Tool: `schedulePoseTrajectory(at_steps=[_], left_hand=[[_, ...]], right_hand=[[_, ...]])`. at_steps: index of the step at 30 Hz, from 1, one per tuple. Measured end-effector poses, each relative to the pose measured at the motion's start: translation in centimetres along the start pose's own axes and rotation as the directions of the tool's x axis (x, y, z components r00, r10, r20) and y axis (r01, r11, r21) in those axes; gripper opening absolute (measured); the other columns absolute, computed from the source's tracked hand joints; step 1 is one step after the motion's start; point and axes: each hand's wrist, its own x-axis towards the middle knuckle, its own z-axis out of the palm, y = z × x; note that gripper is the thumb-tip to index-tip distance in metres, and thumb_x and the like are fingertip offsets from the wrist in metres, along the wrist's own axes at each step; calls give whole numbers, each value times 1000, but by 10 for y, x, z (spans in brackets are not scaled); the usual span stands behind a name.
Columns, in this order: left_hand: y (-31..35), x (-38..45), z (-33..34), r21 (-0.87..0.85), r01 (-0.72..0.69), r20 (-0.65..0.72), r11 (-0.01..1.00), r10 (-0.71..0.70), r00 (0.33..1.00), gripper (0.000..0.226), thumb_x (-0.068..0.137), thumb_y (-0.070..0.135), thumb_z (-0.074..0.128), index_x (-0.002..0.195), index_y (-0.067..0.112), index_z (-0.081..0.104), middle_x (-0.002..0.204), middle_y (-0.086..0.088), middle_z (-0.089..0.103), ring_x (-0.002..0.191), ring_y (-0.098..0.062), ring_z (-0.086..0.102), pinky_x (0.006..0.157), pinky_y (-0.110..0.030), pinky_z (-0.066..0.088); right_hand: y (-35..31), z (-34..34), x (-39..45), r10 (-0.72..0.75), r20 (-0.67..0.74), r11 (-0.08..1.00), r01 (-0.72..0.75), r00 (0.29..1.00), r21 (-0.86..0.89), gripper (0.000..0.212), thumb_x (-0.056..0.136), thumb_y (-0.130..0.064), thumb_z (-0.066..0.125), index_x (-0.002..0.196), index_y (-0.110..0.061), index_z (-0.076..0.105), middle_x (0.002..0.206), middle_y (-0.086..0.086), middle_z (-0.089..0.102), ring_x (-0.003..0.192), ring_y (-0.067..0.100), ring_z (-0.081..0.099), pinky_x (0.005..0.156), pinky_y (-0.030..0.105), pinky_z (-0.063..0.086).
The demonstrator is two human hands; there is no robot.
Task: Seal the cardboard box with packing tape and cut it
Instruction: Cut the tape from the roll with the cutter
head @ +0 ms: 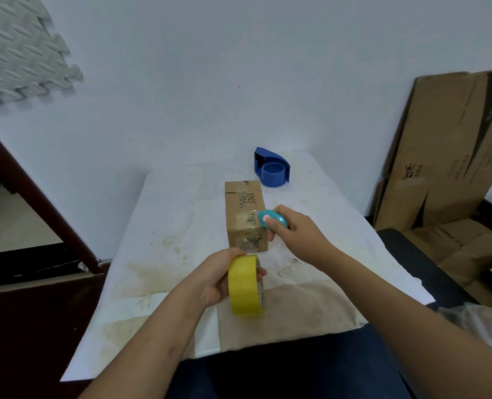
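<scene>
The cardboard box [246, 216] sits closed on the stained white table [181, 226], long side running away from me, and I take it as my landmark. Its top carries printed letters and a band of clear tape across the near end, folding down onto the front face.

My left hand [219, 279] is just in front of the box, lifted off the table, with the yellow tape roll [245, 285] gripped on edge. My fingers curl over the top of the roll and my thumb presses its near side, so the hand is closed firmly round it. The top of the roll comes close to the box's lower front face; whether a strip runs from the roll to the box I cannot tell.

My right hand [293, 231] is at the box's right side, near its front corner. It is closed round a small teal cutter [271, 219] with a pink button on it. The cutter's tip rests against the top right edge of the box, right where the tape band crosses. I cannot see a blade.

Beyond the box, at the far end of the table, stands a blue tape dispenser [272, 168], apart from it. Well to the right of the box, off the table, flattened cardboard sheets [446, 156] lean against the wall.
</scene>
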Motion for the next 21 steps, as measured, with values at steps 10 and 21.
schedulePoseTrajectory(at_steps=[10, 21], left_hand=[[-2, -2, 0, -38, -20, 7, 999, 20, 1000, 37, 97, 19, 47, 125, -3, 57, 78, -23, 74, 57, -27, 71, 55, -31, 59], [-4, -3, -2, -33, -62, -13, 998, 62, 998, 34, 95, 13, 49, 121, -7, 57, 78, -24, 74, 57, -27, 71, 56, -33, 59]], right_hand=[[-16, 3, 13, -103, 203, 933, 166, 974, -321, 34, 97, -39, 50, 109, -10, 63, 102, 5, 68, 79, 15, 59, 62, 22, 43], [-35, 2, 32, -24, 485, 708, 357, 874, -609, 26, 96, -33, 53, 107, -12, 64, 104, 6, 62, 94, 23, 58, 77, 33, 46]])
